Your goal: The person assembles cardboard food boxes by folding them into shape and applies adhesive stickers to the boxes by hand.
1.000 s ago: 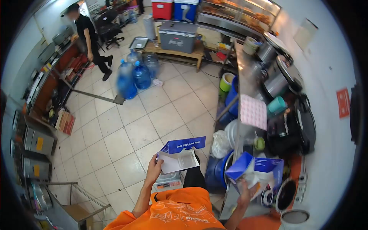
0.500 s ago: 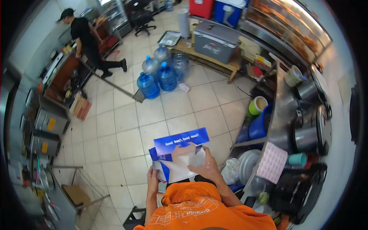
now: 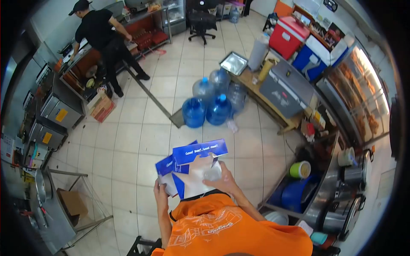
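Observation:
A blue-and-white printed cardboard box (image 3: 200,151), partly unfolded, is held in front of my orange top. White lettering runs along its upper blue panel, and another blue flap sticks out at the left. My left hand (image 3: 161,194) grips the lower left edge of the cardboard. At the right edge, my right hand (image 3: 224,181) holds the white inner side, its thumb across the front. A pale, roundish patch (image 3: 211,173) shows beside that thumb; whether it is part of the box I cannot tell.
Several large water bottles (image 3: 193,113) stand ahead on the tiled floor, near a low wooden bench (image 3: 256,91) with a grey cooler (image 3: 286,87). A metal counter with pots (image 3: 341,217) lies right. A person in black (image 3: 100,36) works far left, near a long pole (image 3: 151,96).
The view has swung left, shifting the room to the right in the frame. The left blue flap now fans out further from the upper panel. Both hands keep hold of the box.

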A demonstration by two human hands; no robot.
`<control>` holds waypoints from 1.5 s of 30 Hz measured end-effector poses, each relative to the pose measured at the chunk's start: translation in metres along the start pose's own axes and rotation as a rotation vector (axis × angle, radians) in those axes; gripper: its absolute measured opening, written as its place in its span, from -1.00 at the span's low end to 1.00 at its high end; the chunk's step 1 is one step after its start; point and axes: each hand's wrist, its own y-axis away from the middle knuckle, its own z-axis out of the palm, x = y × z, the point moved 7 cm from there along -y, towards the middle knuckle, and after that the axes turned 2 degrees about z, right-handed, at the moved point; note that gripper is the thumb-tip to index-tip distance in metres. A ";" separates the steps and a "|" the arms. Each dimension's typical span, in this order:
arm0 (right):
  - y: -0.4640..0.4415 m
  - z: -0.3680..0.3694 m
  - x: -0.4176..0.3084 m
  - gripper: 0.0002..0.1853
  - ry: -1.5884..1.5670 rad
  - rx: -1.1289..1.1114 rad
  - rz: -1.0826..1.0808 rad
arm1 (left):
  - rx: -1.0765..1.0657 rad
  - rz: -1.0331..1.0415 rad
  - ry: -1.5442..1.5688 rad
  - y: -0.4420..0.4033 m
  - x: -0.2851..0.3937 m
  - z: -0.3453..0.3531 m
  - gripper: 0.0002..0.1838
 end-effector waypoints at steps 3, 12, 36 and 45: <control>-0.061 0.018 -0.033 -0.01 0.076 -0.066 -0.019 | -0.012 -0.031 0.043 -0.072 0.047 0.002 -0.50; -0.307 0.078 -0.025 -0.02 -0.314 -0.081 0.132 | -0.056 -0.058 -0.026 -0.318 0.128 0.041 -0.50; -0.885 0.005 -0.162 -0.02 -0.699 0.475 0.214 | -0.472 -0.003 -0.367 -0.967 0.445 0.332 -0.62; -0.998 -0.065 -0.173 0.10 -0.698 0.784 0.442 | -0.800 0.003 -0.495 -1.134 0.495 0.521 -0.54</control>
